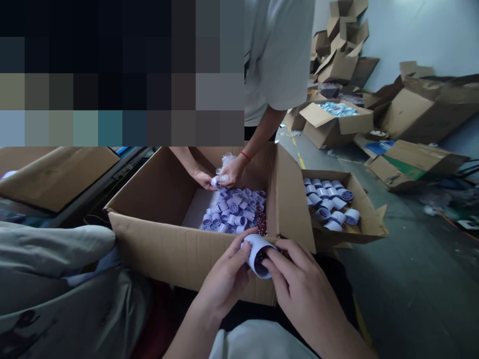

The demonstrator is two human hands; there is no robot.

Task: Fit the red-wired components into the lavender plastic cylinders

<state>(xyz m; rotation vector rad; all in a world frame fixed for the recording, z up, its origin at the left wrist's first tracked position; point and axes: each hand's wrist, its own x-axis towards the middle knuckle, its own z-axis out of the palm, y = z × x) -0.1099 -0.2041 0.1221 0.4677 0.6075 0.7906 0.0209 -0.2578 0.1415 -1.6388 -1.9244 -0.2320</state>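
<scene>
A pale lavender plastic cylinder (251, 245) with a dark hollow end is held in front of me, over the near edge of a large cardboard box (168, 239). My left hand (230, 267) is wrapped round its left side. Two fingers of my right hand (299, 271) reach into the open end, while the others rest outside near the rim. What those fingertips touch inside is hidden. Many similar, smaller-looking cylinders (234, 207) lie heaped in the big box, with small dark red pieces (261, 224) along the right side of the heap.
Across the box, another person's hands (232, 172) handle a cylinder and clear plastic. A smaller carton (368, 232) holding rows of cylinders stands at the right. Behind it are an open box (322, 132) of light-blue items and piled cartons (419, 112). Someone's grey-clothed body (67, 289) is at my left.
</scene>
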